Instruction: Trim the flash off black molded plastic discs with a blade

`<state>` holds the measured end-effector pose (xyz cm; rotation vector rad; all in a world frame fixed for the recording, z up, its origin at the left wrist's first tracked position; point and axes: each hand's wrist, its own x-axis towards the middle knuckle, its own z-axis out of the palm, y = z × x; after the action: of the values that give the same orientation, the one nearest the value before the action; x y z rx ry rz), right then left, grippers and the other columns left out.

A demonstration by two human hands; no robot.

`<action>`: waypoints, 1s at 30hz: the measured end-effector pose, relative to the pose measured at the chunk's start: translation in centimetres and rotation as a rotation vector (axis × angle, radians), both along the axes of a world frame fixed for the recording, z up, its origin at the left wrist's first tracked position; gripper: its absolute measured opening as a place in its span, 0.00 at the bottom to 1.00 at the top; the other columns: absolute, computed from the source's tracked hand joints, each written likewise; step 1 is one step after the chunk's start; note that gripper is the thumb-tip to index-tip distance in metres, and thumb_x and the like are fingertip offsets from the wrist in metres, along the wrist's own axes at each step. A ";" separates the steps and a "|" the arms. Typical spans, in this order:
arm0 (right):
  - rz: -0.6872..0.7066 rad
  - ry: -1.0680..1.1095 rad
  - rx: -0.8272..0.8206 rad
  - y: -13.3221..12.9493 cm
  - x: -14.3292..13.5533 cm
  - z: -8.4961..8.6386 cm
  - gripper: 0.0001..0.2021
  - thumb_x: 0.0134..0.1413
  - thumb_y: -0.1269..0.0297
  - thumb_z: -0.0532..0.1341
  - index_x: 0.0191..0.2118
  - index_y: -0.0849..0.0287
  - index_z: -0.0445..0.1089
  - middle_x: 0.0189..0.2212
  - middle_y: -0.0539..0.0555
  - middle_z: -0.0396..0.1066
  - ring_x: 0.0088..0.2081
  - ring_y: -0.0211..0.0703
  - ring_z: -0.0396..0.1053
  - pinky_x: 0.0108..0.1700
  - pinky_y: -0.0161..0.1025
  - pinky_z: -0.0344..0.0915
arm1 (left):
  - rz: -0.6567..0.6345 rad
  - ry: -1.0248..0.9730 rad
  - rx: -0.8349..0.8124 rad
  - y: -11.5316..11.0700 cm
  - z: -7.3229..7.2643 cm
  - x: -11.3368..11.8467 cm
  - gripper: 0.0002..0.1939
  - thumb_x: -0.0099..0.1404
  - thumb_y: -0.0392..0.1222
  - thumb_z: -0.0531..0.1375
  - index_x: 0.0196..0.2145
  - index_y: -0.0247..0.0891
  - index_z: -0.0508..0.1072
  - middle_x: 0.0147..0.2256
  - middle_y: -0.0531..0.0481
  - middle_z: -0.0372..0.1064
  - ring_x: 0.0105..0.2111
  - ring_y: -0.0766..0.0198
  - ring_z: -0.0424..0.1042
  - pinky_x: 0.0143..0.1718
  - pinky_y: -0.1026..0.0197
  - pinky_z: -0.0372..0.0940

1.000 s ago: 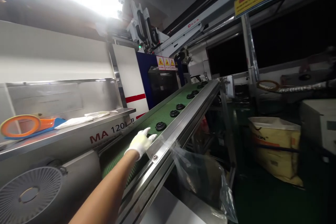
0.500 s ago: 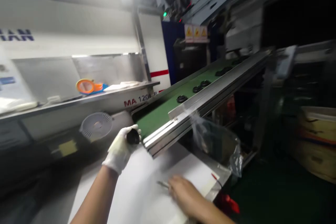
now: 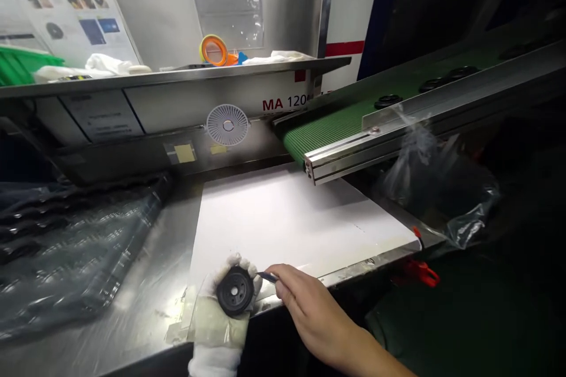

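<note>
My left hand [image 3: 223, 318], in a white glove, holds a round black part [image 3: 235, 291] at the near edge of the bench. The part's face is turned up, with a small light centre. Just right of it, my bare right hand [image 3: 305, 306] grips a thin dark tool [image 3: 267, 277], whose tip points at the part's rim. Whether the tip touches the part is too small to tell. Beneath and beyond both hands lies a white sheet [image 3: 265, 218] on the metal bench.
A green conveyor [image 3: 327, 126] carrying black parts [image 3: 388, 101] slopes down from the right. Black trays under clear plastic [image 3: 79, 247] sit at left. A small fan [image 3: 227, 125], a shelf with orange tape [image 3: 214, 50], a plastic bag [image 3: 442, 188] and a red-handled tool [image 3: 420, 271] are around.
My left hand has come back from the conveyor's end with the black part, down to the near edge. My right hand, with the tool, is now beside it. The view has turned left and down.
</note>
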<state>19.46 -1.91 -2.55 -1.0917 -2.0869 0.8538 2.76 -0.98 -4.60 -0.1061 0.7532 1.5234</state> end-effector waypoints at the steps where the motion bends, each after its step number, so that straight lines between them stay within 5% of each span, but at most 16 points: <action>1: -0.029 -0.046 0.020 0.0 -0.2 -0.4 0.09 0.68 0.62 0.48 0.41 0.52 0.65 0.35 0.48 0.69 0.36 0.40 0.66 0.37 0.35 0.58 | -0.010 0.003 0.023 0.0 0.3 0.2 0.06 0.61 0.36 0.56 0.34 0.34 0.74 0.29 0.47 0.72 0.29 0.60 0.74 0.32 0.54 0.72; 6: -0.145 -0.152 0.058 0.5 -0.8 -2.2 0.16 0.68 0.59 0.50 0.27 0.55 0.59 0.24 0.45 0.65 0.27 0.37 0.63 0.28 0.34 0.51 | -0.081 0.046 0.062 0.1 1.2 1.3 0.07 0.59 0.35 0.59 0.36 0.35 0.74 0.29 0.48 0.71 0.31 0.59 0.73 0.34 0.53 0.71; 17: -0.252 -0.277 0.076 0.4 -1.1 -2.9 0.13 0.68 0.60 0.48 0.31 0.54 0.61 0.27 0.48 0.68 0.27 0.39 0.65 0.29 0.35 0.52 | -0.057 0.099 0.188 0.8 0.2 2.5 0.09 0.58 0.34 0.59 0.39 0.37 0.72 0.29 0.50 0.67 0.31 0.62 0.70 0.34 0.58 0.69; 30: -0.206 -0.237 -0.016 -0.3 -1.5 -3.0 0.15 0.69 0.59 0.44 0.32 0.54 0.60 0.29 0.48 0.68 0.29 0.40 0.65 0.30 0.35 0.52 | -0.054 0.070 0.111 1.2 -0.2 2.4 0.08 0.58 0.34 0.59 0.37 0.36 0.73 0.29 0.51 0.67 0.31 0.64 0.69 0.36 0.59 0.69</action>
<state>18.00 -2.22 -5.52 -1.4483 -2.1108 0.6685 5.20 0.25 -4.84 0.0505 0.7202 1.5198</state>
